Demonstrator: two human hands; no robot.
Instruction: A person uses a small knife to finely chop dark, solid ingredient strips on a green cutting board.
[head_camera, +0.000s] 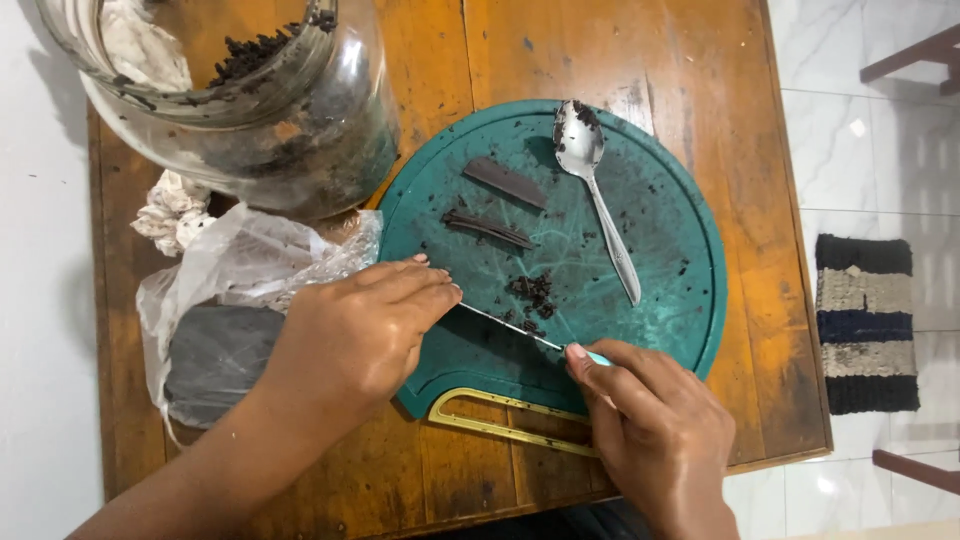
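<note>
A round green cutting board (670, 200) with a gold handle lies on a wooden table (500, 50). On it are two dark strips (505, 182), a small pile of dark chopped bits (533, 292) and a metal spoon (595, 185). My right hand (655, 425) grips a knife (510, 327) with a pale blue handle, its blade flat on the board. My left hand (355, 335) rests on the board's left edge, fingertips touching the blade's tip.
A big glass jar (250, 100) with dark crumbs stands at the upper left. A clear plastic bag (230, 300) holding a dark block lies left of the board. A striped mat (865, 320) lies on the white tiled floor at the right.
</note>
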